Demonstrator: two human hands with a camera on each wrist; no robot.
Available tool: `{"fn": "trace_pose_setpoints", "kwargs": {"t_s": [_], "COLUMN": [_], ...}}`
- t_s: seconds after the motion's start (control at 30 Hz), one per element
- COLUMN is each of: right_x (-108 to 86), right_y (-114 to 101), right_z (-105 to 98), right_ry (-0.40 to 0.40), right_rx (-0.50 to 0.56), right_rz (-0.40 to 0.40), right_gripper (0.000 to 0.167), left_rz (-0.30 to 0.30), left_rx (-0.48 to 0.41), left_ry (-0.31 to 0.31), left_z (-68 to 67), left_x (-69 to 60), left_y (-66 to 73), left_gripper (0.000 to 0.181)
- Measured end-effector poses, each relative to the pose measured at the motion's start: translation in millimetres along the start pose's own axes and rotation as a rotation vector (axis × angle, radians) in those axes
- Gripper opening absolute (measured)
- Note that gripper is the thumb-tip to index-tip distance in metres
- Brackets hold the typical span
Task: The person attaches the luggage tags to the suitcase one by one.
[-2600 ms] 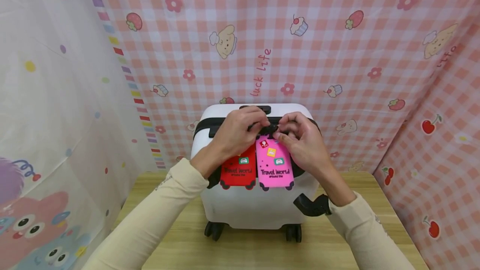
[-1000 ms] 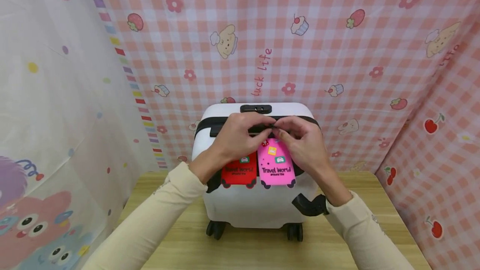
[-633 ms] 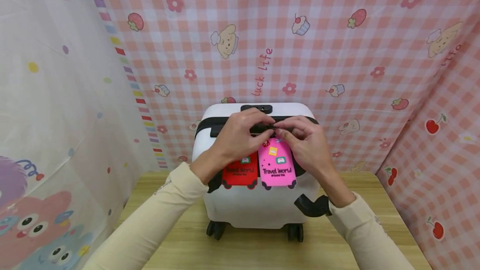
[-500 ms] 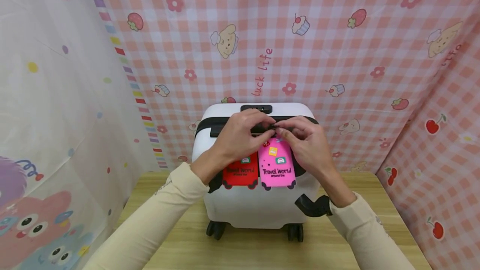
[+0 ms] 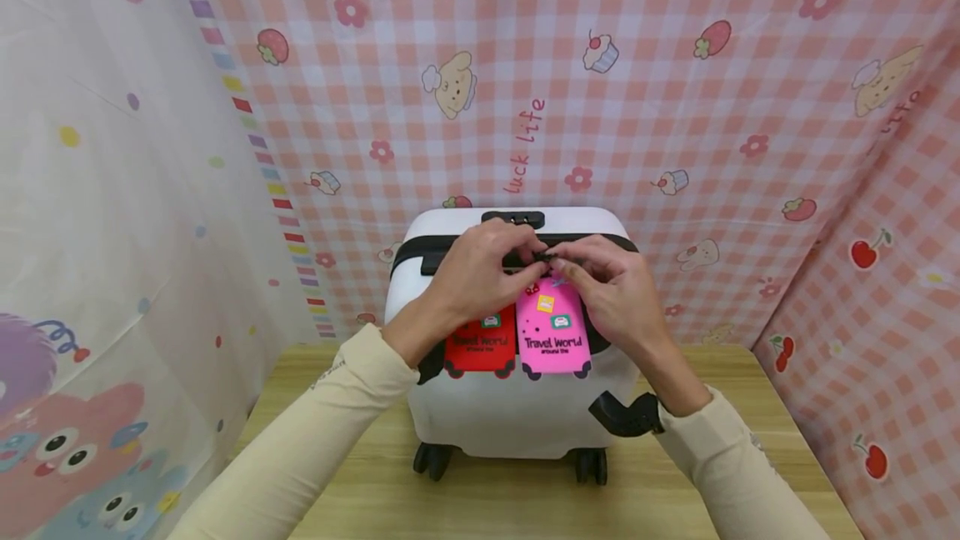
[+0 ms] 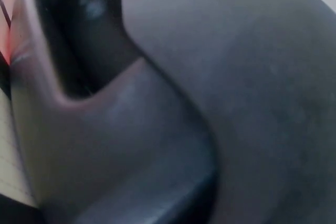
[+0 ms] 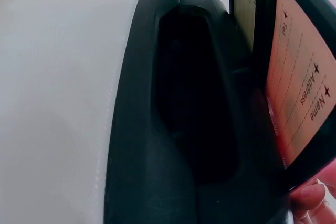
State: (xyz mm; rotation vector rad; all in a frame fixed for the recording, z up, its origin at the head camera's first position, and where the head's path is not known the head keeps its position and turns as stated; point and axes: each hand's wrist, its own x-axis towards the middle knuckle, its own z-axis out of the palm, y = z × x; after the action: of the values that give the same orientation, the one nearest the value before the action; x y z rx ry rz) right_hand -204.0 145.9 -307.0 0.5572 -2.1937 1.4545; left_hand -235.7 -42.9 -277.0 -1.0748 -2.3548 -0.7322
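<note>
A white suitcase (image 5: 517, 415) stands upright in the head view. Two luggage tags hang against its side by the black handle: a red luggage tag (image 5: 480, 352) and a pink luggage tag (image 5: 555, 327). My left hand (image 5: 476, 273) pinches the black strap (image 5: 545, 257) above the pink tag, partly covering the red tag. From the other side my right hand (image 5: 611, 286) pinches the same strap, thumb and fingertips almost meeting the left ones. The fingers hide most of the strap. In the right wrist view, a tag's address card (image 7: 299, 72) faces the suitcase handle (image 7: 147, 145).
The suitcase rests by its black wheels (image 5: 588, 465) on a wooden table (image 5: 510, 507). A combination lock (image 5: 513, 219) sits on its top. Behind hangs a pink checked cloth (image 5: 630, 107), with a white patterned curtain (image 5: 165, 190) to the left. The left wrist view shows blurred black plastic (image 6: 252, 103).
Since the earliest frame, my left fingertips have shifted slightly right, and both hands' fingertips are closer together on the strap. In the last half second the fingers have moved only slightly.
</note>
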Motion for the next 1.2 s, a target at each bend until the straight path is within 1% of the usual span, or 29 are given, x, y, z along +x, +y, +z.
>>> {"fn": "trace_pose_setpoints", "kwargs": {"t_s": [0.13, 0.33, 0.4, 0.57, 0.7, 0.93, 1.1, 1.2], "right_x": [-0.1, 0.0, -0.2, -1.0, -2.1, -2.2, -0.7, 1.1], "right_y": [1, 1, 1, 0, -1, -1, -1, -2], "right_z": [1, 0, 0, -3, -5, -8, -10, -12], "right_ry": [0.001, -0.004, -0.006, -0.012, -0.025, -0.048, -0.054, -0.073], "right_rx": [0.014, 0.030, 0.037, 0.063, 0.082, 0.131, 0.145, 0.132], "right_rz": [-0.020, -0.042, -0.043, -0.030, -0.012, -0.001, 0.004, 0.013], "right_gripper": [0.015, 0.016, 0.016, 0.016, 0.015, 0.014, 0.014, 0.015], "left_rz": [-0.004, 0.009, 0.006, -0.032, -0.073, -0.123, -0.165, -0.183], "left_rx": [-0.006, 0.015, 0.018, -0.008, -0.030, -0.007, -0.008, -0.035], "left_ry": [-0.018, -0.016, -0.018, -0.037, -0.072, -0.119, -0.134, -0.128], "left_z": [-0.8, -0.8, -1.1, -2.6, -4.3, -4.7, -2.4, -1.4], "left_x": [0.0, 0.5, 0.4, 1.1, 2.1, 2.9, 4.0, 3.7], "left_y": [0.1, 0.5, 0.9, 1.3, 1.2, 2.1, 4.0, 4.3], "left_gripper": [0.011, 0.010, 0.010, 0.013, 0.013, 0.014, 0.015, 0.015]}}
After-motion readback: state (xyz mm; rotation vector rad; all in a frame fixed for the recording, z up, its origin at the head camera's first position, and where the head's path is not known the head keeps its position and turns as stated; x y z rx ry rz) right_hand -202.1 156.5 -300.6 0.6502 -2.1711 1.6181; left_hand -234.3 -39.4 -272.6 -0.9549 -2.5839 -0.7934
